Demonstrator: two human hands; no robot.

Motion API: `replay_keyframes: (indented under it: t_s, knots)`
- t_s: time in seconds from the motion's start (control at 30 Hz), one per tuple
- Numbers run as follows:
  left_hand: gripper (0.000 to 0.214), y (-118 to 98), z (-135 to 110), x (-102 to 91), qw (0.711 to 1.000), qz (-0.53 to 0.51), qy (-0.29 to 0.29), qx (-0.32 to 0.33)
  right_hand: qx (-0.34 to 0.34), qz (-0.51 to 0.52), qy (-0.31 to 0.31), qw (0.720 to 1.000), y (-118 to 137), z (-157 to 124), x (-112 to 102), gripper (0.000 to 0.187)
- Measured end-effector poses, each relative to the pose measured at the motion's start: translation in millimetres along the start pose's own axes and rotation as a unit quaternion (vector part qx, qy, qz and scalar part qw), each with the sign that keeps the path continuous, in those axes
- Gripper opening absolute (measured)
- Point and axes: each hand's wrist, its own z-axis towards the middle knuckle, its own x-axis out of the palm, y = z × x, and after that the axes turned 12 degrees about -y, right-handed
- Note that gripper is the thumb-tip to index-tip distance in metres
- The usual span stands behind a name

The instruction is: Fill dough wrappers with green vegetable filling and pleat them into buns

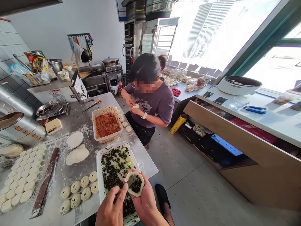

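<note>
On the palm of my right hand [147, 199] lies a round dough wrapper [141, 190], its edge curled up around dark green chopped filling [136, 185]. My left hand [111, 204] is closed on a small flat grey spatula [133, 180], whose blade rests against the filling; its handle is mostly hidden by my fingers. Under both hands stands a white tray [99, 169] of the same green filling. Left of it, pleated buns [75, 200] sit in two rows. Behind them lie flat dough wrappers [77, 155] in an overlapping pile.
A tub of reddish-brown filling [107, 125] stands beyond the tray. Across the table corner, a co-worker [150, 100] holds a piece of dough. Several dough pieces [24, 175] and a brown wooden strip [45, 182] lie at left. A knife [90, 105] lies farther back.
</note>
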Motion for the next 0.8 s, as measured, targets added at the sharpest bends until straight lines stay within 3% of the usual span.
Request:
replay_keyframes:
  t_s: [0.4, 0.53, 0.67, 0.8]
  knots:
    - [0.052, 16.7, 17.5, -15.1, 0.995, -0.001, 0.043, 0.09, 0.013, -0.035, 0.024, 0.999, 9.3, -7.4, 2.0, 0.033]
    - [0.043, 17.2, 26.5, -27.2, 0.992, -0.095, 0.081, -0.004, 0.002, -0.017, -0.019, 1.0, 11.7, -5.5, 2.5, 0.028]
    - [0.026, 20.5, 42.2, -31.9, 0.967, -0.171, 0.143, -0.121, 0.015, -0.009, 0.008, 1.0, 9.9, -5.6, 2.8, 0.033]
    - [0.022, 25.0, 49.8, -33.5, 0.968, -0.159, 0.147, -0.125, 0.015, -0.015, 0.01, 1.0, 7.0, -4.7, 1.4, 0.032]
